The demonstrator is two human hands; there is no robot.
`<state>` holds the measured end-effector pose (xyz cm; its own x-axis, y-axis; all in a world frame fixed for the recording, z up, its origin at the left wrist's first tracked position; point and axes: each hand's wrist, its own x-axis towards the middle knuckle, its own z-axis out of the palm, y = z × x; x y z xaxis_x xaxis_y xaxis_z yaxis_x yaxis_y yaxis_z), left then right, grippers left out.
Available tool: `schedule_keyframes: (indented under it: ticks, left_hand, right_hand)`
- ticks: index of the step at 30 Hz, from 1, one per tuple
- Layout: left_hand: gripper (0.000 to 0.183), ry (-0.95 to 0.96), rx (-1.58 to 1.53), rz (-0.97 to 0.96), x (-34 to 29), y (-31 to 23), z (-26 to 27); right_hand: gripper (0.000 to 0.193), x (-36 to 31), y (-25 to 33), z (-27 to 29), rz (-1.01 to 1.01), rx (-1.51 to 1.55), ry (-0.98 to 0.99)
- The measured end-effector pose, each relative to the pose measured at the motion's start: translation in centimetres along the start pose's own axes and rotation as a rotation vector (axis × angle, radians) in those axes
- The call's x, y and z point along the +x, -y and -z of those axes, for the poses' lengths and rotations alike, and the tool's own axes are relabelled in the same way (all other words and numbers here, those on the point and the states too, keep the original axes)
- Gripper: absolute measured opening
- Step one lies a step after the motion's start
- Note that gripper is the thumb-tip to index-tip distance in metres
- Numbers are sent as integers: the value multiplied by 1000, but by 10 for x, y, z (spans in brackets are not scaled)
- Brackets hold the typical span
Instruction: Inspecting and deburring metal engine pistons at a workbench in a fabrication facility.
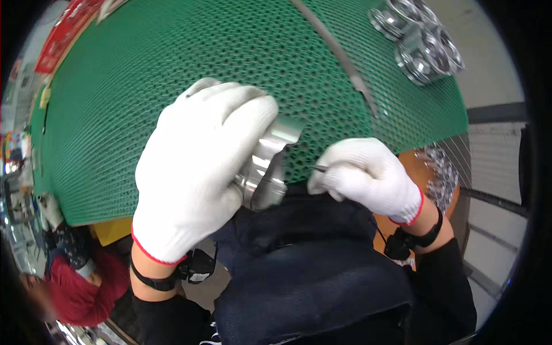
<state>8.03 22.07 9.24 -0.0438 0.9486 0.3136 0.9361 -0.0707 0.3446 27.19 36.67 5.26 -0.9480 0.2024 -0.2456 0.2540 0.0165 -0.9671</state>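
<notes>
Your L hand, white-gloved, is wrapped round a shiny metal part, held up just over the near edge of the green mat, cut-out side facing R. Your R hand, also gloved, pinches a thin dark tool; most of it's hidden by your fingers, but the tip points L toward the part, apart from it.

Around you, L to R: red item by the mat's far L corner, co-worker's red sleeve off the near L corner, long grey strip running in from the far edge, shiny metal cups by the R edge, small metal pieces on a brown surface below the near edge.

Watch: smooth metal vs. knit glove = poss. slip; if your L grip slackens, the part could drop off the near edge. If the tool skids, it'd likely jab your L fingers. Cups sit close to the R edge; 1 bump might tip 'em.
</notes>
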Motion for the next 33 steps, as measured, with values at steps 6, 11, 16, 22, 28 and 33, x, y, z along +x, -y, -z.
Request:
schedule_keyframes:
  ticks: [6,11,16,22,28,33]
  left_hand:
    - [40,-51,321,8,8,-13,-20]
    - [35,132,218,276,28,-15,-17]
    - [33,329,210,310,59,6,-8]
    - [35,423,236,279,59,12,-6]
    - [86,-343,-240,362,-48,52,-10]
    - [87,-52,300,539,-124,17,-1]
  right_hand:
    - [28,20,8,-3,106,-235,-112]
    - [24,24,-16,-6,448,-493,-218]
    - [27,17,-1,4,542,-969,-193]
    - [32,13,23,2,210,-1116,84]
    - [20,7,-5,8,368,-663,-10]
    - [12,9,-11,3,287,-820,-22]
